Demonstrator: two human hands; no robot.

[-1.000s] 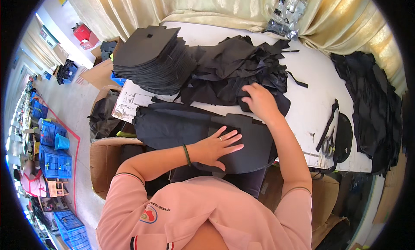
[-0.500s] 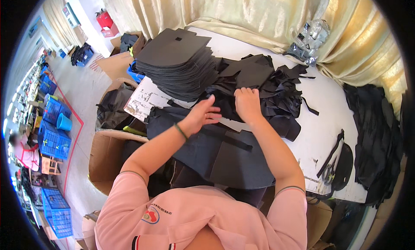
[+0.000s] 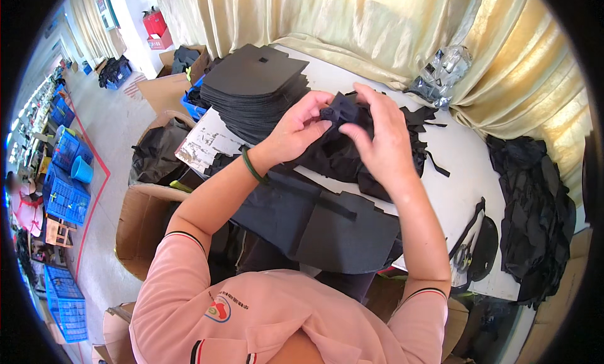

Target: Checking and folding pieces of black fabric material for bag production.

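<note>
My left hand (image 3: 303,126) pinches a small, crumpled dark fabric piece (image 3: 340,110) between thumb and fingers, raised over the table. Around the piece's right side curves my right hand (image 3: 385,132), thumb and fingers apart; whether it touches the cloth is hard to tell. Below and behind both hands lies a heap of loose black fabric pieces (image 3: 340,159), partly hidden by them. A tall stack of flat black panels (image 3: 251,74) stands left of the heap. Nearer my body, a flat dark panel with a slot (image 3: 346,232) lies across the table's front edge.
On the white table (image 3: 462,175) at right are scissors (image 3: 462,258) beside a black strapped piece. More black cloth (image 3: 531,207) hangs at the far right. A clear plastic bag (image 3: 443,74) sits by the curtain. Open cardboard boxes (image 3: 148,232) and blue crates (image 3: 66,203) stand left.
Both hands have come together and up off the heap. My left hand, open before, now holds the small fabric piece; my right hand has uncurled from its closed grip on the heap.
</note>
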